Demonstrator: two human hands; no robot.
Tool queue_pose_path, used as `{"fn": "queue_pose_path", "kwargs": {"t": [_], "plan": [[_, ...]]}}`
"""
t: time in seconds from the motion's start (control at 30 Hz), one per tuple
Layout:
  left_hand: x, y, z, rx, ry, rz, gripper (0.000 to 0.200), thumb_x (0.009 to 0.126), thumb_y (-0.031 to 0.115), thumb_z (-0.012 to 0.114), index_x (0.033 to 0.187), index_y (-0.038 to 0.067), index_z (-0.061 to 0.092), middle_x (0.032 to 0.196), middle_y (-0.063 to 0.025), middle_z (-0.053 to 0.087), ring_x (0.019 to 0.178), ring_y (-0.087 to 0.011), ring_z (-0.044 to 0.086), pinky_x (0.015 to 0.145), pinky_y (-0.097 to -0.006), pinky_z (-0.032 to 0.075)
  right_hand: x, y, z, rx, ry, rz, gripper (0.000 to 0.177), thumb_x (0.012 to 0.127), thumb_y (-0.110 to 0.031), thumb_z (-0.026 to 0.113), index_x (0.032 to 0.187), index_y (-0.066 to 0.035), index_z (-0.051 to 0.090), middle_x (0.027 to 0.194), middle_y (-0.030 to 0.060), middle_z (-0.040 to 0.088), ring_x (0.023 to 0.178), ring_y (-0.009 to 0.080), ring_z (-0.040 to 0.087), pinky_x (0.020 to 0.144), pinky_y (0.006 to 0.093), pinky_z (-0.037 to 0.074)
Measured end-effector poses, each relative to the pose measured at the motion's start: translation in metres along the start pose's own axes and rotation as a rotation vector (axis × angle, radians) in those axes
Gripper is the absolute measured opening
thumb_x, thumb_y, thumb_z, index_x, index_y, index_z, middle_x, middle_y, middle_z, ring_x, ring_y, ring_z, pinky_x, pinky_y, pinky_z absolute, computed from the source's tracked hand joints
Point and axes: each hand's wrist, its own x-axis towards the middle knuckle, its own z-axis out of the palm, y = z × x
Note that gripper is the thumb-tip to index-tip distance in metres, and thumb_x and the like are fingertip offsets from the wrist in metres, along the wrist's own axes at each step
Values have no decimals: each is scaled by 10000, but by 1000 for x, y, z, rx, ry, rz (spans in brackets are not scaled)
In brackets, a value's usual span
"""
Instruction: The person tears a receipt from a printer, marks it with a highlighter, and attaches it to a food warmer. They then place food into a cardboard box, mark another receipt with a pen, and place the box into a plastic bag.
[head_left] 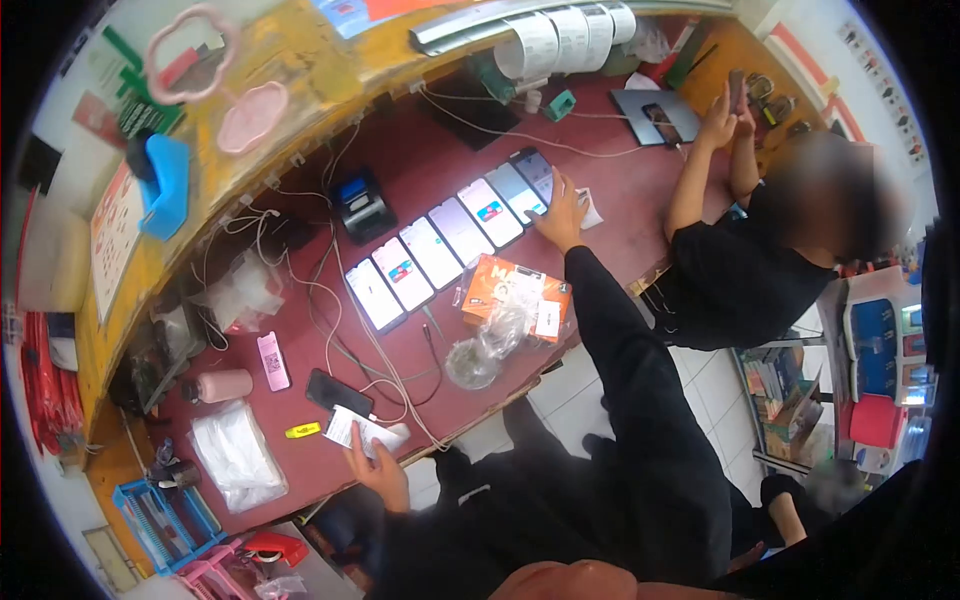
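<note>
A row of several lit smartphones (432,249) lies side by side across the dark red desk. At the row's right end, my right hand (563,215) has its thumb and fingers spread around the lower end of the last smartphone (535,172), touching it. A small white paper (592,210) lies beside that hand. Near the front edge, my left hand (380,476) rests with fingers apart against a printed white paper slip (352,426). Just above the slip is a dark smartphone (335,391), and a white rounded object (393,437) is close to the fingertips.
An orange box (515,293) with crumpled clear plastic (510,328) sits below the row. Loose cables (335,300) cross the desk. A black card-terminal-like device (362,205), yellow highlighter (303,430), pink bottle (218,386) and white bags (237,457) stand around. A seated person (765,250) holds a phone at right.
</note>
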Motion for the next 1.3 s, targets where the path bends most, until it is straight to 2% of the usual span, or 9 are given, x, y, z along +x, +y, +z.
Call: {"fn": "queue_pose_path", "kwargs": {"t": [0.33, 0.47, 0.6, 0.7, 0.83, 0.97, 1.13, 1.2, 1.3], "plan": [[29, 87, 58, -139, -79, 68, 462, 875, -37, 573, 1335, -18, 529, 1204, -142, 513, 1090, -232, 550, 884, -333, 460, 13, 14, 20, 3, -24, 16, 1047, 632, -337, 853, 1480, -176, 261, 1405, 129, 387, 1307, 319, 394, 1022, 743, 148], [42, 167, 94, -296, -782, 49, 566, 841, -29, 658, 1376, -26, 475, 1228, -117, 524, 1118, -196, 544, 915, -319, 461, 11, 12, -8, 206, 86, -13, 989, 672, -347, 824, 1477, -176, 275, 1407, 100, 397, 1300, 303, 404, 1012, 752, 131], [66, 220, 171, -173, -1526, 235, 592, 851, 59, 690, 1406, 82, 486, 964, -62, 583, 838, -144, 551, 768, -298, 476, -15, 24, -73, 378, 290, 12, 637, 777, -278, 774, 1331, -101, 514, 1144, 111, 617, 1041, 247, 600, 940, 432, 433], [57, 196, 213, -342, -1460, 511, 559, 859, 99, 682, 1392, 139, 519, 854, -52, 549, 719, -159, 464, 713, -326, 449, -45, 38, -133, 627, 339, 143, 379, 849, -171, 704, 1197, -53, 613, 992, 78, 664, 896, 172, 623, 827, 303, 456], [150, 182, 197, -254, -1198, 231, 602, 814, 40, 682, 1386, 133, 518, 1287, -78, 594, 1166, -154, 557, 956, -323, 475, -92, 69, -184, 648, 365, 270, 212, 916, -153, 649, 1077, -15, 661, 847, 19, 634, 736, 85, 570, 697, 245, 459], [257, 183, 186, -938, -1344, -45, 751, 767, 7, 700, 1445, 3, 377, 1438, -160, 443, 1119, -203, 585, 873, -286, 520, -122, 91, -211, 746, 346, 427, 184, 945, -180, 624, 1000, -13, 679, 782, -19, 616, 675, 41, 535, 619, 185, 421], [228, 135, 243, 33, -1839, 14, 809, 699, 138, 800, 1434, 164, 463, 1433, -85, 482, 956, -163, 564, 938, -328, 440, -111, 58, -224, 895, 176, 463, 192, 935, -187, 637, 998, -13, 691, 905, 2, 674, 732, 43, 561, 627, 197, 442], [203, 88, 267, -131, -1787, 188, 783, 650, 239, 830, 1377, 223, 540, 1403, -104, 515, 1060, -205, 516, 992, -348, 392, -100, 39, -220, 923, 38, 470, 196, 935, -197, 636, 1003, -23, 692, 942, 5, 675, 749, 38, 550, 628, 201, 428], [203, 71, 282, 263, -1482, 750, 802, 572, 272, 864, 1326, 225, 595, 1445, -152, 460, 1091, -294, 487, 981, -376, 403, -77, -9, -218, 934, -164, 407, 200, 914, -205, 659, 984, -23, 702, 899, -10, 672, 727, 38, 538, 621, 203, 422]]}}
